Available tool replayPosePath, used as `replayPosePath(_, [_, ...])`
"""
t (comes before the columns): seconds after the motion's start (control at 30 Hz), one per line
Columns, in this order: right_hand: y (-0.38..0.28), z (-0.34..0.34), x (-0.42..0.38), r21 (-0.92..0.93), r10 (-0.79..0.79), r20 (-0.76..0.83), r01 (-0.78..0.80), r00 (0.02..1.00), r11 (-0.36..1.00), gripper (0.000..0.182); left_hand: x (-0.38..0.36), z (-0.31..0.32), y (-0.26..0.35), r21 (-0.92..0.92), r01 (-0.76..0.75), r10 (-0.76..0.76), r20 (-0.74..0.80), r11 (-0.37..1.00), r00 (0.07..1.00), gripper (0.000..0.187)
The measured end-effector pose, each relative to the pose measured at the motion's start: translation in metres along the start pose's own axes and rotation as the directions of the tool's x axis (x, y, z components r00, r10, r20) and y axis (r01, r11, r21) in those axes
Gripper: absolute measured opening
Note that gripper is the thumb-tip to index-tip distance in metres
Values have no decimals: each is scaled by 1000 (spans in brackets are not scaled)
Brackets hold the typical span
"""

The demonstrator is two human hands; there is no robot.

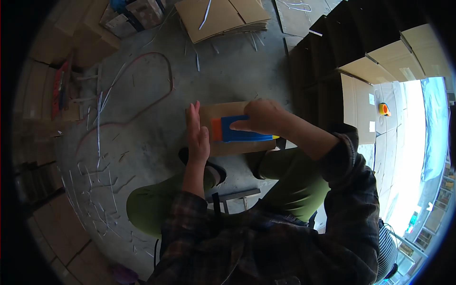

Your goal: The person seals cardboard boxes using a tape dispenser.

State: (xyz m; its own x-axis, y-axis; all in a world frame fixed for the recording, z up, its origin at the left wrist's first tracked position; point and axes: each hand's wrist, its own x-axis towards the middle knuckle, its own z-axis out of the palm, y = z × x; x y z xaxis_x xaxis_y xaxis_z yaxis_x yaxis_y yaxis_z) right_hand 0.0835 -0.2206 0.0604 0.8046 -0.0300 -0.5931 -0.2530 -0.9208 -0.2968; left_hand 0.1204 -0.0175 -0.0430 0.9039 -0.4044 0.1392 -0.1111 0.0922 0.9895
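Observation:
A brown cardboard box (228,110) stands between my feet. Across its top my right hand (263,116) grips a blue tape dispenser (237,135) with an orange front end, thumb laid along its side. A bit of yellow shows at the dispenser's right end. My left hand (197,135) is held upright against the box's left side, fingers straight and nothing in it. The tape itself cannot be made out.
Flattened cardboard sheets (218,19) are stacked ahead. Open cardboard boxes (327,52) line the right, with another orange tape dispenser (384,109) beyond them. Loose strapping strips (102,199) and a reddish hose (169,71) lie on the concrete floor.

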Motion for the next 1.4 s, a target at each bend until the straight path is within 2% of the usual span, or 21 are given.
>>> replayPosePath(0.13, [73,-18,-46,111,31,69,-38,997,993,60,0,4,-5,109,-13,9,36,994,999,69])
replayPosePath(0.2, [107,-10,-62,185,146,76,-158,986,970,62,3,6,-8,153,-30,22,52,988,998,69])
replayPosePath(0.3, [145,-8,-77,234,173,78,-187,982,954,61,1,6,-11,220,-61,43,90,973,995,67])
replayPosePath(0.5, [164,10,-58,217,147,68,-159,987,963,54,-3,2,-15,331,-155,102,174,931,980,65])
replayPosePath(0.6, [177,21,-54,245,97,31,-101,995,964,60,-4,3,-18,385,-194,117,215,902,970,64])
replayPosePath(0.73, [181,23,-42,256,82,56,-94,995,962,59,-3,9,-13,392,-145,56,231,908,971,71])
replayPosePath(0.77, [180,22,-39,245,94,64,-107,994,964,55,-4,15,-11,637,-190,-26,314,747,949,78])
replayPosePath(0.8, [179,23,-39,236,105,76,-120,992,964,51,-5,23,-7,818,-251,-131,366,518,921,85])
replayPosePath(0.83, [180,24,-39,241,111,77,-126,991,962,51,-6,32,-6,815,-256,-134,373,519,918,85])
replayPosePath(0.9, [183,27,-38,236,95,73,-110,993,965,53,-4,56,-7,870,-359,-185,436,339,881,102])
replayPosePath(0.93, [183,28,-37,244,97,74,-113,993,963,53,-5,77,-5,868,-365,-189,442,337,877,102])
replayPosePath(1.0, [184,27,-38,242,91,61,-103,994,965,55,-3,119,-2,758,-437,-214,587,483,781,114])
replayPosePath(1.13, [185,33,-38,238,60,-1,-58,998,970,57,6,140,-1,768,-449,-218,586,456,781,123])
replayPosePath(1.23, [182,31,-38,271,71,49,-82,996,959,56,13,146,-1,766,-448,-285,606,461,743,122])
replayPosePath(1.3, [179,30,-37,279,69,62,-84,996,957,56,15,142,-6,716,-518,-206,658,468,724,117])
replayPosePath(1.4, [169,33,-29,293,13,42,-25,999,956,56,14,126,-5,730,-523,-210,650,439,731,116])
